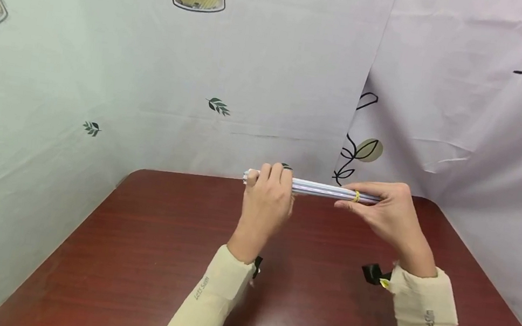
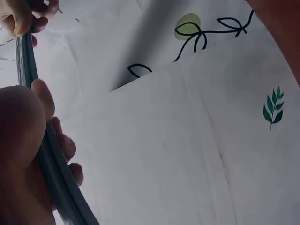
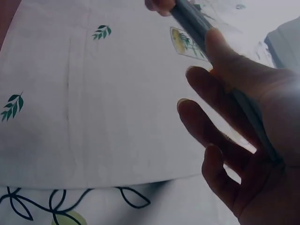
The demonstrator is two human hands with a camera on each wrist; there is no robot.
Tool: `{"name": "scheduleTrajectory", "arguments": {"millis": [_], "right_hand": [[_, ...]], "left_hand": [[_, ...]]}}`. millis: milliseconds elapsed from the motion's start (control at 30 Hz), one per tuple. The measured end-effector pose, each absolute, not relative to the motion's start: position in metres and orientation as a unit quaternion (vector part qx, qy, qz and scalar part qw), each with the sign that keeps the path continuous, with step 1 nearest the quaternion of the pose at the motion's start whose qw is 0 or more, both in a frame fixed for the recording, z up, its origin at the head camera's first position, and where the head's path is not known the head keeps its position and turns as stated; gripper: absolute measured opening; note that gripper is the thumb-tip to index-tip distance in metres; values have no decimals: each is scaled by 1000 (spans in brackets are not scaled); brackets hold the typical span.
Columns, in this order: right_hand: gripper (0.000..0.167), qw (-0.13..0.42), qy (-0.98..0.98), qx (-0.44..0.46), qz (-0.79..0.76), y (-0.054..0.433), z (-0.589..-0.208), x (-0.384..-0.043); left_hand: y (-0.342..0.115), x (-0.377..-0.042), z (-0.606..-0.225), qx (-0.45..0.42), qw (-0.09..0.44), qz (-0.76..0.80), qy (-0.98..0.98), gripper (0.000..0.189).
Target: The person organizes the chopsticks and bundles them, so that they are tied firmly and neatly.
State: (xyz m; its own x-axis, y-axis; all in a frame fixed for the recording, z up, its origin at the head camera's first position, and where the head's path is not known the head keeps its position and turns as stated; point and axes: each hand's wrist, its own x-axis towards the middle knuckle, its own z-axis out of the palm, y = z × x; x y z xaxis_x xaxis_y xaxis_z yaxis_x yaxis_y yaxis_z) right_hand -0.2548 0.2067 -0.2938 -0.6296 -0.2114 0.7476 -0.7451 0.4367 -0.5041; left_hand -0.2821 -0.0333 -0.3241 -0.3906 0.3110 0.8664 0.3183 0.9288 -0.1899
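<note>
A bundle of long, thin, whitish sticks (image 1: 318, 188) is held up level above the far part of the table. My left hand (image 1: 266, 199) wraps its fingers over the bundle's left part, with the stick ends poking out past it. At the other end, my right hand (image 1: 393, 214) pinches the bundle between thumb and fingers, right by a yellow elastic band (image 1: 357, 196) around it. In the left wrist view the bundle (image 2: 65, 187) looks dark grey and runs through the palm. The right wrist view has the bundle (image 3: 194, 23) crossing the palm under the thumb, other fingers spread.
Below the hands lies a reddish-brown table (image 1: 132, 256) with rounded far corners. White cloth (image 1: 276, 78) printed with leaves and plant jars hangs behind it and along both sides. Dark wrist-worn pieces (image 1: 372, 273) show beside the cream sleeves.
</note>
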Motion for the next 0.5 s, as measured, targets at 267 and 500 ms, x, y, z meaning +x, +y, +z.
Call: {"name": "scheduleTrajectory", "arguments": {"millis": [267,500], "right_hand": [[38,342,-801,330,364,209,-294,-257],[33,382,-759,409,333,225,-289,-257]], "left_hand": [[-39,-279,-321,-215,519,8,-827,13],[-35,-275,-320,-218,495,-5,-841,11]]}}
